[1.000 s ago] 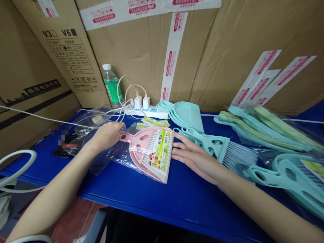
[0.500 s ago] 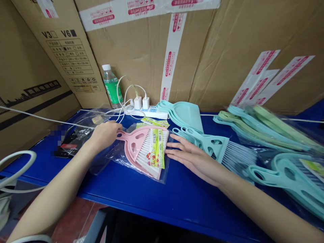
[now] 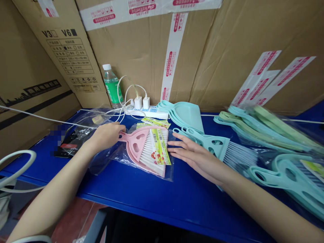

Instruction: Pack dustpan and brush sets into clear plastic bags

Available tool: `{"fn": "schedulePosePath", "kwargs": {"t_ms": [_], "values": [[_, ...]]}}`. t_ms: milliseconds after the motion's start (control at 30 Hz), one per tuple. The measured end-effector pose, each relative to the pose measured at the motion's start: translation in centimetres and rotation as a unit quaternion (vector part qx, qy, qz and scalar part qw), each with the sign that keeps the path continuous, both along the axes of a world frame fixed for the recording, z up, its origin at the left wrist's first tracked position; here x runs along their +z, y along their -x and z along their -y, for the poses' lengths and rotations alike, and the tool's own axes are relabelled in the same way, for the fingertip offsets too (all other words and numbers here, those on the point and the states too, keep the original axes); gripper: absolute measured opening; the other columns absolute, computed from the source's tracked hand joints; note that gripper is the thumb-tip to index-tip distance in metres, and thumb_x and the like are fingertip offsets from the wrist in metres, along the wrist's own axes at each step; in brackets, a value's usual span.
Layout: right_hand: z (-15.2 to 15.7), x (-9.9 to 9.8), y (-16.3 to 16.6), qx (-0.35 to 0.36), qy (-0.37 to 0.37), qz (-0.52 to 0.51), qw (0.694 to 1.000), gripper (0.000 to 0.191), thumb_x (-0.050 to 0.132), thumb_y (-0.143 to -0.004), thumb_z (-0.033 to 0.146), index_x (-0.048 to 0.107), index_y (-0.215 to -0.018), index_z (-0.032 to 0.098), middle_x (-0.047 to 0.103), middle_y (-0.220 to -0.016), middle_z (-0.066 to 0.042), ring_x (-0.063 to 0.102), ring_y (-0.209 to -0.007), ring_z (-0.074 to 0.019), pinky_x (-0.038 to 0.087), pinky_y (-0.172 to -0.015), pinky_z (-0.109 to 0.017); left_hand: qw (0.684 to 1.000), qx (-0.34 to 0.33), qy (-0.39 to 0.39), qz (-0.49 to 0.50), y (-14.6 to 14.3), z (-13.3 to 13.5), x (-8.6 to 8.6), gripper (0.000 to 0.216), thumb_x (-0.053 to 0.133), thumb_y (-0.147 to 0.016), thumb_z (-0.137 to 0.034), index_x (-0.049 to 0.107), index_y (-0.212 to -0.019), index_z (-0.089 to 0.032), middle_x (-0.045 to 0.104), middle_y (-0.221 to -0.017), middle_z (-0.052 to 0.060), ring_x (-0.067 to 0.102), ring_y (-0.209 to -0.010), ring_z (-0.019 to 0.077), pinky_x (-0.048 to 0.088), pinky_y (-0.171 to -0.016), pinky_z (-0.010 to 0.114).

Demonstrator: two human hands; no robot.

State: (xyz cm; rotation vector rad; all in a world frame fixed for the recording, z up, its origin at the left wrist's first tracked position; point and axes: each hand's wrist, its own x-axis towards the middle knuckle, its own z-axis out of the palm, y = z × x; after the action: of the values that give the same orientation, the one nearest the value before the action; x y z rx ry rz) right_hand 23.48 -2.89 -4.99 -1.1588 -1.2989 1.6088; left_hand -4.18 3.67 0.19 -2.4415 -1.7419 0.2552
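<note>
A pink dustpan-and-brush set lies in a clear plastic bag on the blue tabletop, its white bristles facing right. Across the bristles is a green-and-yellow label card. My left hand is closed at the handle end of the set, the fingertips partly hidden behind the hand. At the bag's right edge, my right hand has its fingers stretched out and apart, holding nothing. Just beyond my right hand are light-blue brushes with grey bristles.
Light-blue dustpans are stacked at the back, beside a power strip with white cables. A green-labelled bottle stands against cardboard boxes. Bagged blue and green sets lie at the right. More label cards lie behind the pink set.
The bagged pink set has turned slightly and slid a little right, its bristle end swinging away from me. My left hand moved right with it; my right hand shifted slightly right.
</note>
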Motion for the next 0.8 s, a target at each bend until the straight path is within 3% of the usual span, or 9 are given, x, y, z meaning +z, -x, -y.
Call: {"fn": "schedulePosePath", "kwargs": {"t_ms": [233, 433, 533, 633, 700, 800], "values": [[-0.2, -0.1, -0.1, -0.026, -0.034, 0.067, 0.997, 0.073, 0.061, -0.081, 0.038, 0.035, -0.147, 0.022, 0.05, -0.139, -0.016, 0.05, -0.127, -0.0274, 0.035, -0.11, -0.05, 0.992, -0.087, 0.073, 0.052, 0.3, -0.1, 0.2, 0.031, 0.04, -0.077, -0.007, 0.067, -0.086, -0.021, 0.067, -0.093, 0.005, 0.062, -0.088, 0.0194, 0.045, -0.074, 0.029], [-0.6, -0.9, -0.7, 0.004, -0.124, 0.156, 0.98, 0.063, 0.054, -0.085, 0.039, 0.038, -0.145, 0.026, 0.052, -0.137, -0.013, 0.048, -0.129, -0.027, 0.041, -0.106, -0.05, 0.987, -0.102, 0.091, 0.079, 0.3, 0.1, 0.2, 0.033, 0.039, -0.081, -0.008, 0.066, -0.095, -0.021, 0.066, -0.1, 0.005, 0.062, -0.092, 0.018, 0.046, -0.08, 0.03], [-0.2, -0.9, -0.8, 0.036, -0.221, 0.256, 0.94, 0.053, 0.044, -0.09, 0.033, 0.043, -0.142, 0.026, 0.047, -0.143, -0.012, 0.047, -0.129, -0.0279, 0.043, -0.105, -0.053, 0.987, -0.098, 0.096, 0.081, 0.3, 0.2, 0.3, 0.034, 0.039, -0.081, -0.008, 0.067, -0.095, -0.021, 0.066, -0.101, 0.005, 0.062, -0.092, 0.0186, 0.046, -0.08, 0.03], [0.2, -0.9, -0.5, 0.059, -0.342, 0.369, 0.862, 0.049, 0.038, -0.091, 0.023, 0.05, -0.139, 0.025, 0.049, -0.143, -0.011, 0.04, -0.135, -0.0299, 0.034, -0.11, -0.059, 0.987, -0.091, 0.101, 0.087, 0.2, 0.2, 0.4, 0.034, 0.039, -0.08, -0.007, 0.067, -0.095, -0.021, 0.065, -0.1, 0.006, 0.062, -0.092, 0.0191, 0.046, -0.081, 0.03], [0.3, -1.0, -0.4, 0.089, -0.383, 0.411, 0.823, 0.052, 0.037, -0.09, 0.019, 0.05, -0.14, 0.027, 0.052, -0.141, -0.009, 0.037, -0.137, -0.0305, 0.033, -0.11, -0.061, 0.987, -0.091, 0.102, 0.088, 0.3, 0.2, 0.3, 0.033, 0.04, -0.079, -0.007, 0.067, -0.093, -0.021, 0.065, -0.099, 0.006, 0.061, -0.092, 0.0192, 0.046, -0.08, 0.031], [0.2, -1.1, -0.4, 0.114, -0.387, 0.429, 0.808, 0.054, 0.037, -0.091, 0.02, 0.047, -0.143, 0.027, 0.051, -0.145, -0.007, 0.034, -0.139, -0.0306, 0.033, -0.11, -0.061, 0.987, -0.105, 0.09, 0.087, 0.4, 0.1, 0.2, 0.032, 0.041, -0.078, -0.008, 0.067, -0.091, -0.021, 0.065, -0.096, 0.005, 0.061, -0.089, 0.0182, 0.045, -0.078, 0.029]]}}
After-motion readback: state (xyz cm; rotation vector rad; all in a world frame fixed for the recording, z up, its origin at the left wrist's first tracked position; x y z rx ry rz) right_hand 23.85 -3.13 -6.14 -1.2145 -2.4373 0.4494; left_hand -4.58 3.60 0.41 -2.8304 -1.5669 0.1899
